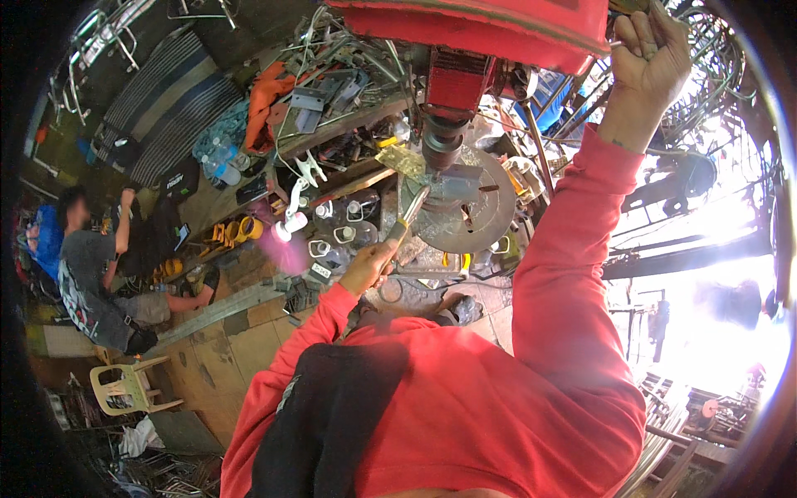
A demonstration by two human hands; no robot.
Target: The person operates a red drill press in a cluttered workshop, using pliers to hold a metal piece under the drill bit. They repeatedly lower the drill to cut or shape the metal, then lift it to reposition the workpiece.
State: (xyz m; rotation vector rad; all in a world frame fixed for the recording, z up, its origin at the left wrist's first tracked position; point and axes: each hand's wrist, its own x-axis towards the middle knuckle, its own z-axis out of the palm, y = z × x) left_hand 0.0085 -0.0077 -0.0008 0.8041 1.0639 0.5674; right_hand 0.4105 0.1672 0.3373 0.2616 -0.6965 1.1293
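Note:
My left hand (371, 266) is closed around the handles of pliers (409, 214). The pliers' jaws reach a grey metal piece (454, 187) on the round drill press table (490, 224), just under the chuck (442, 141). Whether the jaws grip that piece cannot be made out clearly. Raised at the upper right, my right hand (652, 50) is closed beside the red drill press head (490, 25). A thin metal lever shows at its fingers, mostly hidden by them. A yellowish flat plate (402, 161) lies left of the chuck.
At left, a person (91, 266) in a dark shirt sits low. A small fan (286, 228) with blurred pink blades stands near several plastic jugs (336, 249). A bench (349, 124) holds metal scraps. A plastic stool (124, 388) is lower left; metal rods (664, 423) lie lower right.

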